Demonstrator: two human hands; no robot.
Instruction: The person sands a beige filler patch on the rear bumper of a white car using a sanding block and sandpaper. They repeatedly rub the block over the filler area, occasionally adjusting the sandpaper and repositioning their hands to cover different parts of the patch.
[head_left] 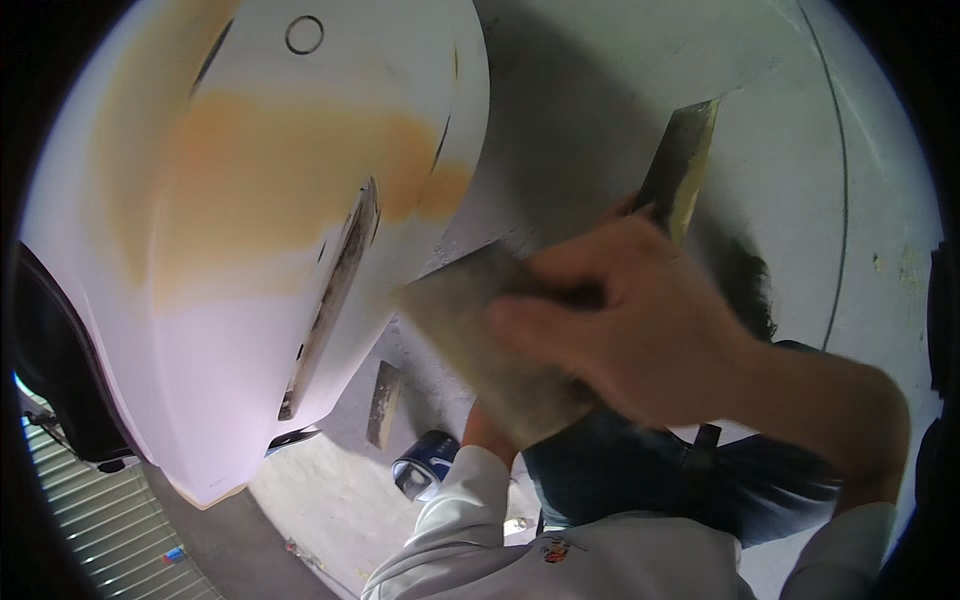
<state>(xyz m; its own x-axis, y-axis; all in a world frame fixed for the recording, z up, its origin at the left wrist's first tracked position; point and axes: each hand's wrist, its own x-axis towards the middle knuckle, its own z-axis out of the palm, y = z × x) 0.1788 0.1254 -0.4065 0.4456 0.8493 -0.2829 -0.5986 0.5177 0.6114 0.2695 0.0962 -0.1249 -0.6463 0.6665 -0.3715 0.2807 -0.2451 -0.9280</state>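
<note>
In my right hand (640, 320), a flat, square-edged grey-beige spreader plate (490, 350) is pinched between thumb and fingers, blurred by motion. It is held over my lap, just right of a white body panel (250, 370) with orange patches. My left forearm (487, 435) passes behind this plate. Most of my left hand (617, 209) is hidden; the fingers showing beyond my right hand appear closed on a narrow-looking dark board (675, 165). Yellow paste lies along that board's right side.
A dark recessed slot (335, 300) runs down the panel's lower right. On the floor (300, 490), a small flat plate (382, 405) and a blue can (425, 463) sit between the panel and me. A black part (65, 360) borders the panel's left.
</note>
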